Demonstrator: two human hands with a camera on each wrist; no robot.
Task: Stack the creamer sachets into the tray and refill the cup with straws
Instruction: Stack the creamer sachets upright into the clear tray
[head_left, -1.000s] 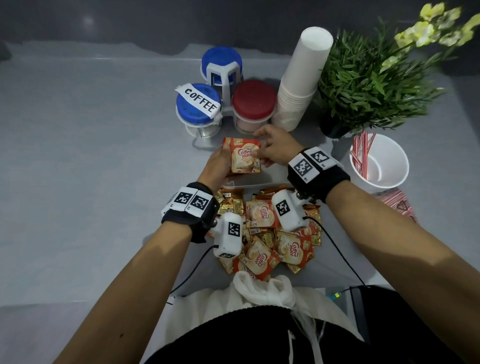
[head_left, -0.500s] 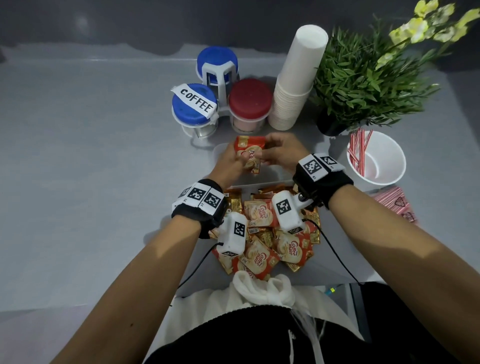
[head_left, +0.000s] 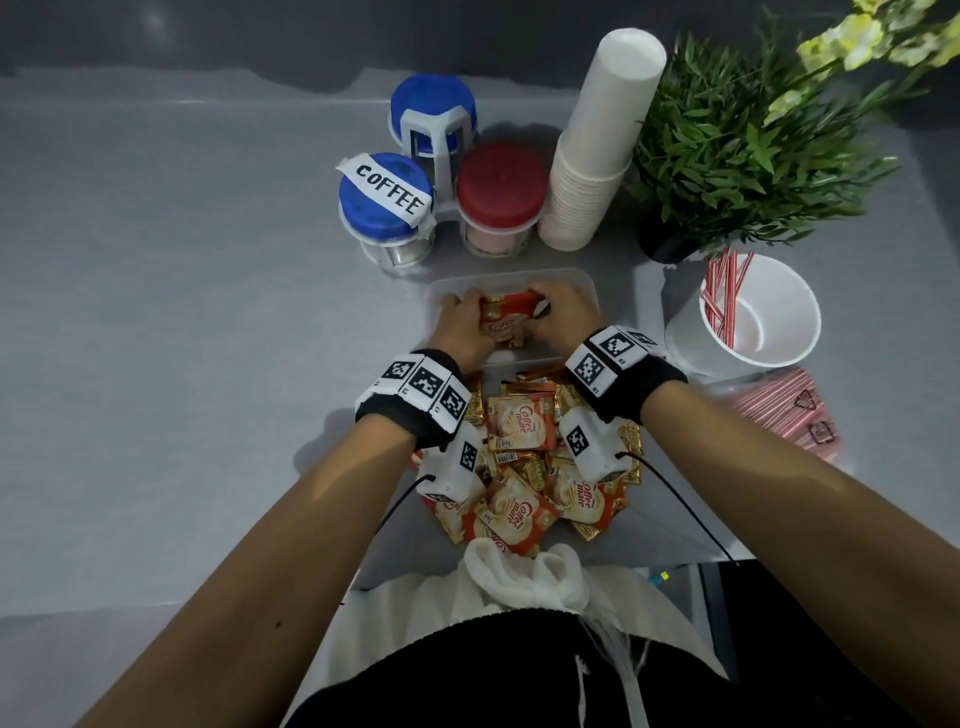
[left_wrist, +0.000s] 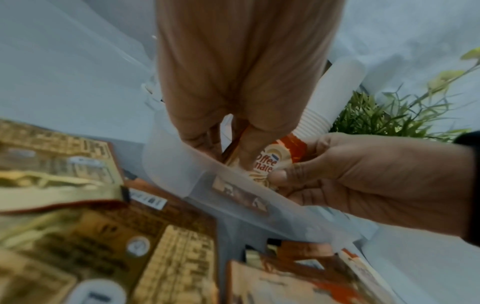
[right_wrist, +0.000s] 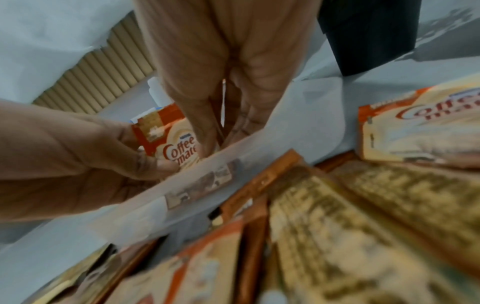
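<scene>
Now both my left hand (head_left: 462, 327) and right hand (head_left: 563, 317) pinch 1 bundle of creamer sachets (head_left: 506, 319) inside the tray (head_left: 587, 283), near the counter's far edge, keeping it squared for stacking.

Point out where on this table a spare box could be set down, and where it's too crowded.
Free: the wide grey table left of the COFFEE jar and left hand. Crowded: the tray, where both hands hold sachets; the sachet pile before it; the right side, with straw cup, straw packs and plant.
</scene>
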